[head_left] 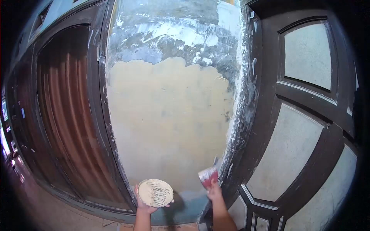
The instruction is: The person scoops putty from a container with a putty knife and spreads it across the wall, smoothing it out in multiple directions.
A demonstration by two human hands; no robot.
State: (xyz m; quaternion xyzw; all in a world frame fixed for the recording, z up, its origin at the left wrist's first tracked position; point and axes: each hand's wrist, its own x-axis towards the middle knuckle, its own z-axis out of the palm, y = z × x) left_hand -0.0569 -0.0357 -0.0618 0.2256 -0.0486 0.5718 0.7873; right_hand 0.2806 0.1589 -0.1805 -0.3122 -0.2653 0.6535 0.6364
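Observation:
My left hand (143, 207) holds up a round, shallow container of cream paste (155, 192) from below, with its thumb at the left rim and fingertips at the right. The paste surface is ridged on the right side. My right hand (214, 191) grips a red scraper (208, 176) with pale paste along its blade, beside the wall's lower right edge. The wall panel (169, 115) between the dark frames bears a cream coat over its middle and lower part. Above that coat, the wall (173, 34) is grey with white smears.
On the left stands a dark-framed door or window (96, 96) with brown curtains (67, 100). Dark wooden door panels with pale insets (308, 54) stand on the right. Tiled floor (69, 210) shows at the lower left, and brown sheeting (181, 227) lies along the wall's foot.

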